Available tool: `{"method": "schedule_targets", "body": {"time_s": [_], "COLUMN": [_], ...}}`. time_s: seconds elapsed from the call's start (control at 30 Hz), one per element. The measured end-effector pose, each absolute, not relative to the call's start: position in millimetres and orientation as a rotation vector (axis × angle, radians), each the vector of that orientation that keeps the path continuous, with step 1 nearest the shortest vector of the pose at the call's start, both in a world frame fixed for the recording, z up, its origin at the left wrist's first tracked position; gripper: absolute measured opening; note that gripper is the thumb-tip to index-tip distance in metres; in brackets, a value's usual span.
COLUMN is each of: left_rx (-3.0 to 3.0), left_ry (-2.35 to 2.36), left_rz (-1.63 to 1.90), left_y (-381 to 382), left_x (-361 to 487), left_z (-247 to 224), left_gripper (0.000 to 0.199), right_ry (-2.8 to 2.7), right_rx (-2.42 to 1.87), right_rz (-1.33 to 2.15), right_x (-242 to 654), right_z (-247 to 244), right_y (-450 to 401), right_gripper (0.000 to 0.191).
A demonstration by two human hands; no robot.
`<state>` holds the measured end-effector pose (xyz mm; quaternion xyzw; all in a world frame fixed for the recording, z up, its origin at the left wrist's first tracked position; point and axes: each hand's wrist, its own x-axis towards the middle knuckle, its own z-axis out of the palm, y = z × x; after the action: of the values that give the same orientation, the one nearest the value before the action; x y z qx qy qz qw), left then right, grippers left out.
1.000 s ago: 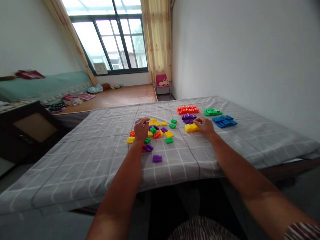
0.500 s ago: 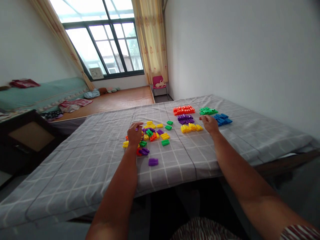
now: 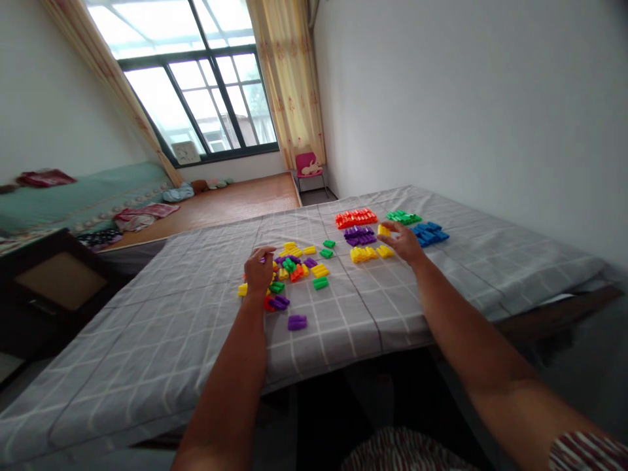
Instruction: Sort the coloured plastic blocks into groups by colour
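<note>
My right hand (image 3: 403, 243) pinches a yellow plastic piece (image 3: 384, 231) shaped like joined tubes, just above a yellow row (image 3: 363, 254). One yellow piece (image 3: 384, 251) lies a little apart at that row's right end. My left hand (image 3: 259, 269) is at the left side of a mixed pile (image 3: 289, 265), its fingers curled. A bit of a purple piece (image 3: 263, 260) shows between those fingers; the rest of it is hidden. Purple, green, yellow and orange pieces make up the pile, partly covered by this hand.
Red (image 3: 356, 218), purple (image 3: 360, 235), green (image 3: 403, 217) and blue (image 3: 430, 233) groups lie around the right hand. Loose green pieces (image 3: 320, 283) and a purple piece (image 3: 297, 322) are near the pile. A grey checked cloth (image 3: 338, 333) covers the table. A wall stands at right.
My right hand now holds up a yellow piece from the right part of the yellow row, leaving a gap there. My left hand stays by the pile. The view has shifted slightly.
</note>
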<state>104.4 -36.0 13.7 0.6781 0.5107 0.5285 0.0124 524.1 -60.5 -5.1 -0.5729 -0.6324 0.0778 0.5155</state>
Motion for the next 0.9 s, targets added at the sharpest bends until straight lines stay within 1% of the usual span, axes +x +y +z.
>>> {"method": "schedule_targets", "body": {"time_s": [0.1, 0.23, 0.37, 0.43, 0.57, 0.63, 0.73, 0.83, 0.9], "left_rx": [2.141, 2.172, 2.212, 2.217, 2.201, 2.184, 2.184, 2.199, 2.2], "left_ry": [1.585, 1.572, 1.539, 1.538, 1.548, 1.547, 1.538, 1.525, 1.526], "left_rz": [1.639, 1.608, 1.606, 1.611, 1.619, 1.638, 1.657, 1.655, 1.65], "left_y": [-35, -35, -38, -40, -43, -43, -44, -43, -42], "left_x": [104, 106, 109, 109, 108, 108, 108, 108, 107], "left_z": [13, 13, 14, 14, 17, 19, 21, 22, 21], "left_gripper": [0.026, 0.026, 0.025, 0.025, 0.025, 0.025, 0.025, 0.025, 0.025], "right_ry": [-1.515, -1.901, -2.117, -2.114, -1.969, -1.915, -1.886, -1.87, -1.852], "right_rx": [-1.429, -1.449, -1.413, -1.43, -1.48, -1.515, -1.61, -1.64, -1.637], "right_rz": [0.271, 0.418, 0.311, 0.197, 0.019, 0.019, 0.127, 0.208, 0.177], "right_x": [538, 537, 513, 504, 512, 525, 542, 547, 544], "right_z": [8, 10, -7, -15, -20, -20, -25, -33, -36], "right_y": [-71, -90, -98, -97, -91, -88, -85, -83, -81], "right_gripper": [0.049, 0.042, 0.036, 0.035, 0.043, 0.044, 0.046, 0.037, 0.032]}}
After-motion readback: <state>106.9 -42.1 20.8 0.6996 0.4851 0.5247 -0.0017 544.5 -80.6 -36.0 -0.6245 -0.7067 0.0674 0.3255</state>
